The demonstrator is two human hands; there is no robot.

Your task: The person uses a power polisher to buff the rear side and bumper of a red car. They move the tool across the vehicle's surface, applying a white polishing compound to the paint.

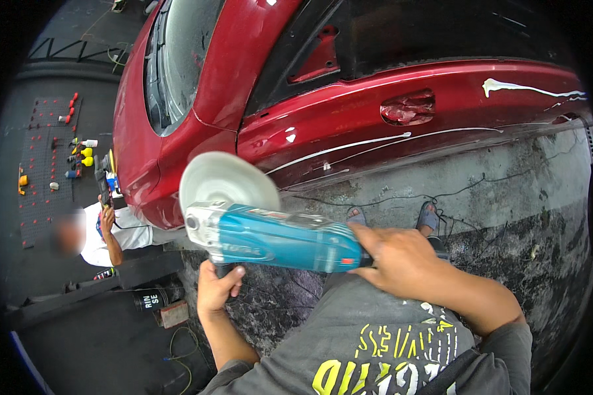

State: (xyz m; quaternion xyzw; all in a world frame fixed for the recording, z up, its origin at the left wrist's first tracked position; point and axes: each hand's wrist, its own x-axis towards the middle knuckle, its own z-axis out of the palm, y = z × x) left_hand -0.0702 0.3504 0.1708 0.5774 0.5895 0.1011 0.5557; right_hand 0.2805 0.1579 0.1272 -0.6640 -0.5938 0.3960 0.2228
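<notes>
Between my hands is a teal and silver power polisher with a round white pad at its head. My left hand is closed round the dark side handle below the head. Toward the other end, my right hand wraps the rear grip. The pad overlaps the lower front part of a glossy red car in view; I cannot tell whether they touch. White streaks of a creamy liquid run along the car's door. Reddish crumpled covering fills the door's handle recess.
A dark cable trails over the wet-looking floor near my sandalled feet. At the left, another person in a white shirt holds a tool by the car's front. A black bucket stands lower left, below a wall pegboard.
</notes>
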